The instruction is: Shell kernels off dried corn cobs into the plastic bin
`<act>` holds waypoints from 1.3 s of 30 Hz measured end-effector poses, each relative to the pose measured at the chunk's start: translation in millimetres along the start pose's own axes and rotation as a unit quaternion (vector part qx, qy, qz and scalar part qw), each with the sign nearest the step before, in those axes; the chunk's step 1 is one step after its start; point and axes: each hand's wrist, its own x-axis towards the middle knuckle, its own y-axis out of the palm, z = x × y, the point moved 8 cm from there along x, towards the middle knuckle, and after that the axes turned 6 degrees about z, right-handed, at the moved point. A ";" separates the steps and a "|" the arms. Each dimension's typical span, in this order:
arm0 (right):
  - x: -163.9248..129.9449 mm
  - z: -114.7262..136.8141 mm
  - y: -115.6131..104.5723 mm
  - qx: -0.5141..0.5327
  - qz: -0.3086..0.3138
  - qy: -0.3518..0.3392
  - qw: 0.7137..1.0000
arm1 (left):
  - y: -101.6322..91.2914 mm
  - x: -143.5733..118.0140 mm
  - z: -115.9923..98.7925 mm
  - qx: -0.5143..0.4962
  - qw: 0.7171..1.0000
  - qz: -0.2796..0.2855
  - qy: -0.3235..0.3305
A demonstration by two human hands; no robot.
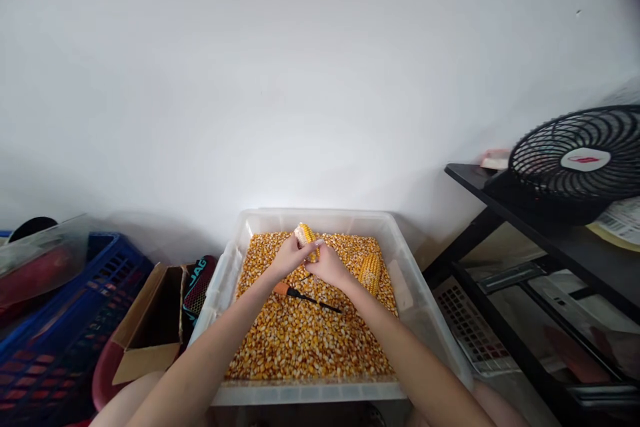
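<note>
Blue crate (pixel 55 333): I see it at the far left, a clear lid and red things resting on top.
Cardboard box (pixel 150 330): it stands open just right of the crate, against the tub's left wall.
Clear tub (pixel 227 267): it sits centre, near me, its floor covered in loose kernels (pixel 300 340).
Left hand (pixel 289 257): I have it closed around the lower part of the corn cob (pixel 305 235), the fingers wrapped and the cob's end poking up past them.
Corn cob: it is held above the far half of the tub, over the kernels, clamped between both hands.
Screwdriver (pixel 300 294): orange handle, dark shaft, it lies on the kernels just under my hands, touched by neither.
Right hand (pixel 327 265): it is curled against the cob's near side, meeting the left hand; how tight the fingers press I cannot tell.
Second cob (pixel 371 271): it lies on the kernels just right of my right hand, by the tub's right wall.
Black shelf (pixel 550 227): it stands to the right, a black fan (pixel 580 160) on top.
Risk, grip: I judge the cob could twist out of the two hands and drop into the kernels, since only its lower part is gripped.
Risk, spill: kernels flicked off hard could fly over the tub's wall toward the box.
Risk, tool: the screwdriver tip lies under my wrists; lowering the hands blindly could meet it.
</note>
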 end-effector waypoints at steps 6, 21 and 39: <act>-2.0 6.9 -11.0 0.000 -0.019 -0.034 0.999 | 8.8 0.0 -12.6 -0.073 0.994 0.066 0.047; -1.7 12.9 -12.9 -0.016 -0.004 -0.068 0.998 | -6.9 -0.2 -19.6 -0.022 0.998 0.018 0.061; -4.5 17.3 -14.0 -0.158 -0.013 -0.080 0.984 | -14.2 -3.4 -26.5 0.031 0.997 0.025 0.068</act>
